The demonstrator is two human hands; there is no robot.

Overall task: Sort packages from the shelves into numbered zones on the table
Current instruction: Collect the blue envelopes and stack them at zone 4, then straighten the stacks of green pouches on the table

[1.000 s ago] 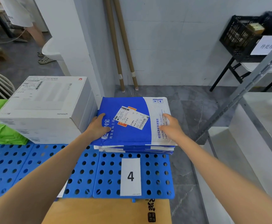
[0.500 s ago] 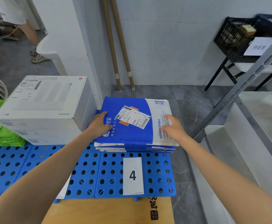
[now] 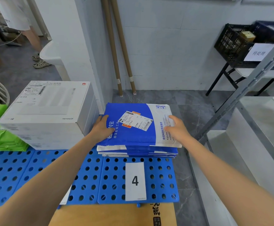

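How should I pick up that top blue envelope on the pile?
Take the top blue envelope by its left and right edges, one hand from each side. It lies flat and wide on the pile, and is probably floppy, so two side grips should keep it level.

Glossy plastic mailer point(image 3: 133, 128), matt cardboard box point(image 3: 51, 103), perforated smooth plastic mat point(image 3: 100, 176)

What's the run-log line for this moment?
item: blue mailer on top of stack; zone: card 4; left hand: on mailer's left edge; right hand: on its right side; neighbour: white box
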